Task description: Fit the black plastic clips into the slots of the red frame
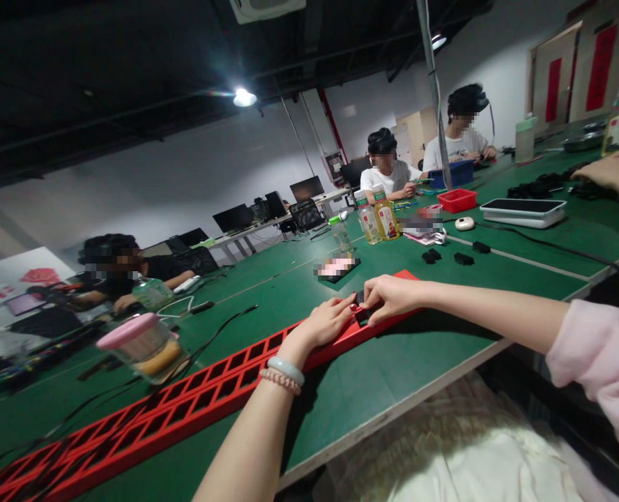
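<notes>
A long red frame [247, 369] with two rows of open slots runs slantwise across the green table. At its far right end my right hand [387, 296] is closed in a pinch on a small black part [362, 298], which sits at the slots and is mostly hidden by the fingers. My left hand [326, 322], with a bangle and a beaded bracelet at the wrist, lies over the frame just left of it. Its fingers are stretched out, the tips close to the black part. Whether they touch it I cannot tell.
Several small black pieces [463, 259] lie beyond my right hand. A pink-lidded cup [142, 348] stands behind the frame. Farther back are drink bottles [386, 217], a red tray [456, 201] and a white tray [523, 213]. Black cables cross the left side; several people sit around.
</notes>
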`<state>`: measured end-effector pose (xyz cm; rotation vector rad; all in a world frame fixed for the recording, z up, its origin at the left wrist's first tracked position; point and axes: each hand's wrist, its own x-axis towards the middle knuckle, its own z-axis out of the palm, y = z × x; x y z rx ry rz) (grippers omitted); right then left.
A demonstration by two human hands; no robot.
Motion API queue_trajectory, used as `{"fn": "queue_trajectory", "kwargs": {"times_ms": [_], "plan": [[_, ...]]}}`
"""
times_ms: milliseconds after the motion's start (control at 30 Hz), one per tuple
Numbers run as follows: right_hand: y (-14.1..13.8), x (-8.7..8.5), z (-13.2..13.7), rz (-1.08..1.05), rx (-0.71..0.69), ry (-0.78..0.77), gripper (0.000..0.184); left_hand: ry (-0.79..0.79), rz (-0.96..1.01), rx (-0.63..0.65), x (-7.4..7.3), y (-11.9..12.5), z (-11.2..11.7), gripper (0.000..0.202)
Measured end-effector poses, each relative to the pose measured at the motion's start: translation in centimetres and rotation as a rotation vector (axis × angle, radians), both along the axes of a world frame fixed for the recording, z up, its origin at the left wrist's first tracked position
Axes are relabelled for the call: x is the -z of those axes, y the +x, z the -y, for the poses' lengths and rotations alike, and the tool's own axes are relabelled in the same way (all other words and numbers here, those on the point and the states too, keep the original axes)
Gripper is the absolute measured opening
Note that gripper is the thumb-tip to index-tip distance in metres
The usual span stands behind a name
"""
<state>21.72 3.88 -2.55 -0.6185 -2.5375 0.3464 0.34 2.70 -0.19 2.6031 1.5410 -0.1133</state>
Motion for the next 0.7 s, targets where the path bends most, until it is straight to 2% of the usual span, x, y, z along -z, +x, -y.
{"fn": "queue_trajectory", "kwargs": {"times_ms": [267,500,700], "plan": [[0.3,-0.4,1.1,0.104,-0.03,0.244,0.041,-0.001,-0.003,0.01,0.1,0.1,0.0,0.056],[0.4,-0.2,2.0,0.159,-0.041,0.269,0.034,-0.002,0.023,0.013,0.3,-0.1,-0.2,0.057],[-0.1,-0.1,3.4,0.09,0.031,0.287,0.033,0.003,0.036,0.011,0.3,-0.4,-0.2,0.058]]}}
